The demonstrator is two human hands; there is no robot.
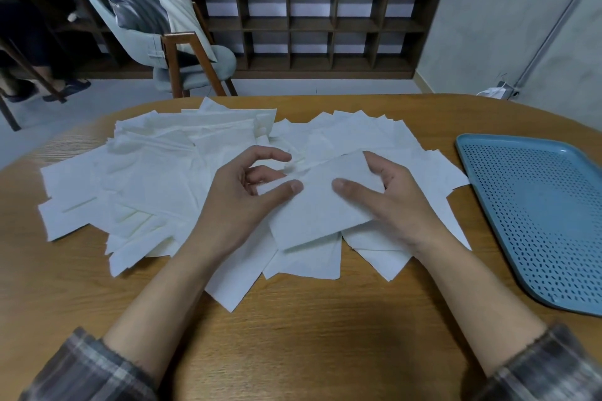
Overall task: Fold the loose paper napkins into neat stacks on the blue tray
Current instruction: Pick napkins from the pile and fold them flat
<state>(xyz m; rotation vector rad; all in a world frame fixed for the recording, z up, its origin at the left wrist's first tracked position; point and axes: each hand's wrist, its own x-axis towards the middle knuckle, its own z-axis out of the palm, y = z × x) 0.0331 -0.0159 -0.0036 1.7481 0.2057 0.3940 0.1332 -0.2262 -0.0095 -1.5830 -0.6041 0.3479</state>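
The folded napkin [319, 208] gripped by the left hand [241, 195] and the right hand [391, 202] is plain white. The loose napkins [146, 172] around the grip and to its left are white to slightly cream. Right of the grip, the tray [537, 205] is light blue with rows of small dark dashes. Under the grip, the table [309, 335] is brown with wood grain. The sleeves [84, 365] are grey plaid.
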